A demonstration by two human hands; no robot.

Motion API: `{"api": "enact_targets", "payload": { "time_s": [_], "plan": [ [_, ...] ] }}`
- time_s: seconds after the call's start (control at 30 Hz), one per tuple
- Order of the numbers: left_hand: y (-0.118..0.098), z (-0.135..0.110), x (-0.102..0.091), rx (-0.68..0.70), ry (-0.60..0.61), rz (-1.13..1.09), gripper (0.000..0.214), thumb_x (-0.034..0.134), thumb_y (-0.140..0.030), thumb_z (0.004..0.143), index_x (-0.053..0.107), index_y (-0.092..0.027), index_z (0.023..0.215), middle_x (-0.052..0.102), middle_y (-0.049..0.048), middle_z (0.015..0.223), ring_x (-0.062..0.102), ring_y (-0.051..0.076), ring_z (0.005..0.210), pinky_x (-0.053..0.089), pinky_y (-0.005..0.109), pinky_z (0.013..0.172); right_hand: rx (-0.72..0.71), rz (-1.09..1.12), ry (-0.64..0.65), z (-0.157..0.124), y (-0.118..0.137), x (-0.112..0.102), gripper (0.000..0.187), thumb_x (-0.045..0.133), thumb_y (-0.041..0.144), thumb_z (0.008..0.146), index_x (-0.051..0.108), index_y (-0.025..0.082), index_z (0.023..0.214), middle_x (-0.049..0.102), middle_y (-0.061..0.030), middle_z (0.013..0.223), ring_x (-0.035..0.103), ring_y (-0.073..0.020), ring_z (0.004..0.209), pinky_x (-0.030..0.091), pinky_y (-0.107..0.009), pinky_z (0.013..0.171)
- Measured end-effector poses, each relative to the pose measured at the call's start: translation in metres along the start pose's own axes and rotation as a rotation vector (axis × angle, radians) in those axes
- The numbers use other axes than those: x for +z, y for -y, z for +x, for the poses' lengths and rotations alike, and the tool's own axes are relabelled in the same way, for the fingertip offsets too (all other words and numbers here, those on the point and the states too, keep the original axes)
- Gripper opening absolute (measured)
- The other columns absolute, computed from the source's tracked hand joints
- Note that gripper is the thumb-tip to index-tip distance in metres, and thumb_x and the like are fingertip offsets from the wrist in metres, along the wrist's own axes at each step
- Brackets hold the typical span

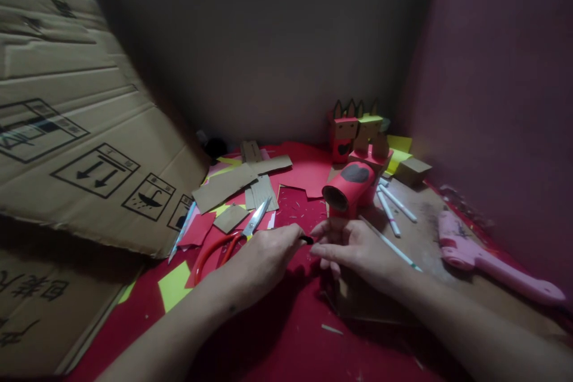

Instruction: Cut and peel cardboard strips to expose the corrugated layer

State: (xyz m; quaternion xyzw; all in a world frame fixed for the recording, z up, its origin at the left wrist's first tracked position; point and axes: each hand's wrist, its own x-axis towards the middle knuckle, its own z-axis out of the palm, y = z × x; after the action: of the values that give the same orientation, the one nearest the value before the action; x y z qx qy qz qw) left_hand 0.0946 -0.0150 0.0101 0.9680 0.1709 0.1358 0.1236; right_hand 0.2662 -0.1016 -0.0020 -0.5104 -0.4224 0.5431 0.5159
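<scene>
Our two forearms come in from the bottom edge and meet low over the table, which is covered in red paper. Left hand is knuckles-up with the wrist bent inward, thumb and forefinger pinched tight on a small black piece that pokes out at the fingertips just above the red surface. Right hand lies palm-down opposite, fingers half-curled and narrow, tips aimed at the piece. We cannot tell whether they touch it or hold anything. Our judgement: a scrap this small wants a light fingertip pinch, with both wrists braced low on the table and the piece turned where we can see it, since the light is dim. Under the right wrist sits a brown cardboard sheet. Just beyond the fingers a red tube lies on its side, dark spot on top, open end toward us. Red-handled scissors lie just left of the left hand, white pens are right of the tube, and a pink glue gun is further right. Cardboard figures stand behind, and a big cardboard box is at far left.
</scene>
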Motion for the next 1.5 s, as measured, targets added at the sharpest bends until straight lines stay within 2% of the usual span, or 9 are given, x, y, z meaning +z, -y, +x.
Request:
{"api": "enact_targets", "payload": {
  "time_s": [0.3, 0.47, 0.57, 0.7, 0.9, 1.23, 1.33, 1.4, 1.5],
  "plan": [
    [-0.009, 0.005, -0.002, -0.079, 0.035, -0.053, 0.021, 0.034, -0.024, 0.092, 0.044, -0.019, 0.074, 0.048, -0.0038, 0.06, 0.041, 0.009, 0.051, 0.03, 0.021, 0.049, -0.089, -0.211, -0.057, -0.007, 0.001, 0.007, 0.009, 0.061, 0.023, 0.073, 0.057, 0.016, 0.078, 0.054, 0.0054, 0.058, 0.045, -0.0047, 0.044, 0.036, -0.018, 0.043],
    [-0.012, 0.003, -0.005, -0.112, 0.109, -0.098, 0.022, 0.032, -0.024, 0.092, 0.046, -0.019, 0.075, 0.05, -0.003, 0.063, 0.044, 0.01, 0.054, 0.034, 0.022, 0.051, -0.033, -0.201, -0.062, -0.006, 0.001, 0.003, 0.013, 0.058, 0.026, 0.075, 0.057, 0.016, 0.068, 0.051, 0.005, 0.05, 0.043, -0.0056, 0.041, 0.032, -0.018, 0.04],
    [-0.015, 0.002, -0.01, -0.104, 0.08, -0.116, 0.014, 0.041, -0.027, 0.089, 0.05, -0.02, 0.097, 0.058, 0.0026, 0.085, 0.053, 0.014, 0.073, 0.043, 0.026, 0.063, 0.01, -0.121, -0.001, -0.004, -0.002, 0.001, 0.017, 0.055, 0.028, 0.077, 0.056, 0.016, 0.065, 0.053, 0.0036, 0.05, 0.043, -0.006, 0.039, 0.03, -0.018, 0.036],
    [-0.021, 0.004, -0.009, 0.004, -0.078, -0.093, 0.041, 0.058, -0.028, 0.081, 0.043, -0.022, 0.119, 0.052, 0.0078, 0.116, 0.047, 0.021, 0.106, 0.042, 0.037, 0.087, 0.038, -0.01, 0.078, -0.002, -0.005, -0.002, 0.021, 0.054, 0.028, 0.077, 0.054, 0.015, 0.061, 0.057, 0.0011, 0.053, 0.042, -0.0051, 0.036, 0.028, -0.017, 0.032],
    [-0.016, 0.005, 0.01, 0.037, -0.142, -0.116, 0.012, 0.051, -0.018, 0.086, 0.057, -0.019, 0.096, 0.063, 0.003, 0.085, 0.054, 0.016, 0.079, 0.045, 0.03, 0.071, 0.095, 0.044, 0.088, -0.001, -0.004, -0.005, 0.016, 0.057, 0.025, 0.074, 0.057, 0.013, 0.063, 0.059, -0.0005, 0.054, 0.045, -0.0053, 0.037, 0.029, -0.015, 0.03],
    [-0.018, 0.006, 0.009, 0.136, -0.229, -0.072, 0.017, 0.044, -0.015, 0.088, 0.058, -0.014, 0.08, 0.058, 0.0042, 0.072, 0.051, 0.013, 0.068, 0.041, 0.027, 0.063, 0.097, -0.02, 0.115, -0.003, 0.003, -0.005, 0.018, 0.056, 0.028, 0.076, 0.055, 0.014, 0.065, 0.061, -0.0015, 0.056, 0.047, -0.0063, 0.039, 0.033, -0.016, 0.032],
    [-0.017, 0.006, 0.008, 0.125, -0.242, -0.115, 0.013, 0.046, -0.015, 0.087, 0.058, -0.015, 0.084, 0.059, 0.0042, 0.074, 0.052, 0.013, 0.069, 0.042, 0.026, 0.063, 0.049, -0.304, 0.017, -0.022, 0.018, -0.008, 0.02, 0.051, 0.029, 0.08, 0.056, 0.016, 0.065, 0.059, -0.0004, 0.056, 0.048, -0.0079, 0.042, 0.037, -0.019, 0.037],
    [-0.014, 0.005, 0.007, 0.114, -0.261, -0.156, 0.011, 0.047, -0.014, 0.086, 0.058, -0.016, 0.087, 0.06, 0.0036, 0.076, 0.053, 0.013, 0.071, 0.043, 0.025, 0.065, -0.14, -0.602, -0.123, -0.044, 0.026, -0.019, 0.019, 0.049, 0.031, 0.083, 0.061, 0.02, 0.074, 0.063, -0.0021, 0.066, 0.055, -0.0121, 0.054, 0.043, -0.023, 0.047],
    [-0.011, 0.004, 0.006, 0.096, -0.289, -0.218, 0.01, 0.047, -0.014, 0.086, 0.057, -0.018, 0.087, 0.059, 0.0017, 0.076, 0.053, 0.011, 0.07, 0.043, 0.023, 0.065, -0.435, -1.046, -0.53, -0.083, 0.023, -0.054, 0.018, 0.046, 0.035, 0.083, 0.059, 0.024, 0.091, 0.065, -0.0071, 0.088, 0.059, -0.0212, 0.077, 0.046, -0.034, 0.068]
  ]
}}
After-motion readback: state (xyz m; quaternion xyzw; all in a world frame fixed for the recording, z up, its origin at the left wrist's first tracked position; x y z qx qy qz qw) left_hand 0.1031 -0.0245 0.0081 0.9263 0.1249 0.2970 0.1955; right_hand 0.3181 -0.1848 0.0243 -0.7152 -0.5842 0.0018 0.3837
